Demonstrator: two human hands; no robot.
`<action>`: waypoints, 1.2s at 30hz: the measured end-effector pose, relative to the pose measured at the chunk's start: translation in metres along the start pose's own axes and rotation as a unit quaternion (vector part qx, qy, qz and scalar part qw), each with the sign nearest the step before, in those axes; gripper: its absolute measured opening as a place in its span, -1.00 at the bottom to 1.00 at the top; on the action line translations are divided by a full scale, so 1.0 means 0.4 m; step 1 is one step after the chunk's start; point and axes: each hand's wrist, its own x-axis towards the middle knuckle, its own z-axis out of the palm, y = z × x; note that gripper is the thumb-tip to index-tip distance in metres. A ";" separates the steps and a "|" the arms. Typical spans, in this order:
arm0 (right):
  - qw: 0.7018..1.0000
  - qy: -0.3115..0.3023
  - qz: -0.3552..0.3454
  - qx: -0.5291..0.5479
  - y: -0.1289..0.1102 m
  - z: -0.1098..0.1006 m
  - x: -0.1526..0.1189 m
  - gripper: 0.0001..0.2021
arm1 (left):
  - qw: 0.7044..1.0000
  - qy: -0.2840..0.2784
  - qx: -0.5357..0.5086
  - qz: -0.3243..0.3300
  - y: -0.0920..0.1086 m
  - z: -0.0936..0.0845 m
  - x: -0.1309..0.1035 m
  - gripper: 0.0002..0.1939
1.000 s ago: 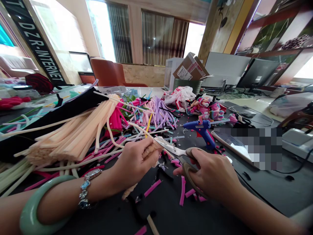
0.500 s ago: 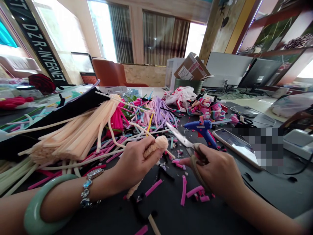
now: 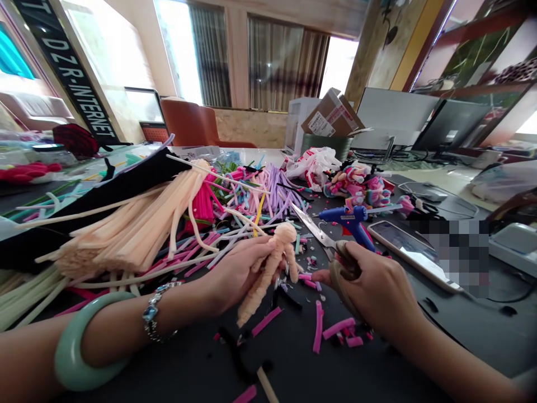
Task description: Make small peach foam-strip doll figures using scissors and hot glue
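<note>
In the middle of the head view, my left hand point(image 3: 243, 268) is closed on a small peach doll figure point(image 3: 268, 274) of twisted pipe cleaners, with a round head on top and limbs hanging down. Part of its body is hidden by my fingers. My right hand point(image 3: 373, 280) has its fingers through the handles of a pair of scissors point(image 3: 312, 226). The blades point up and left, apart from the figure. Short pink pipe cleaner pieces point(image 3: 319, 327) lie on the dark table below the hands. A blue glue gun point(image 3: 348, 218) rests just beyond the scissors.
A big bundle of peach pipe cleaners point(image 3: 126, 235) lies at left on black material. Pink and purple pipe cleaners point(image 3: 277, 187) are heaped behind my left hand. At right sits a phone point(image 3: 411, 254); farther back are a white plastic bag point(image 3: 314, 168) and a cardboard box point(image 3: 333, 117).
My left hand has turned the peach figure, so its body and limbs now show where mainly the head showed before. The scissors remain in my right hand, almost unmoved.
</note>
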 end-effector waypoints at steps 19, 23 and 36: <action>0.998 -0.031 -0.032 0.051 -0.012 -0.009 -0.001 -0.60 | 0.980 -0.064 -0.184 0.031 0.022 -0.003 -0.001 -0.77; 0.993 -0.062 -0.034 0.097 -0.012 -0.009 -0.003 -0.58 | 0.983 -0.051 -0.164 0.062 0.026 -0.023 0.012 -0.83; 0.973 -0.182 0.012 0.141 -0.008 -0.012 0.011 -0.57 | 0.977 -0.106 -0.177 0.047 0.032 -0.034 0.004 -0.78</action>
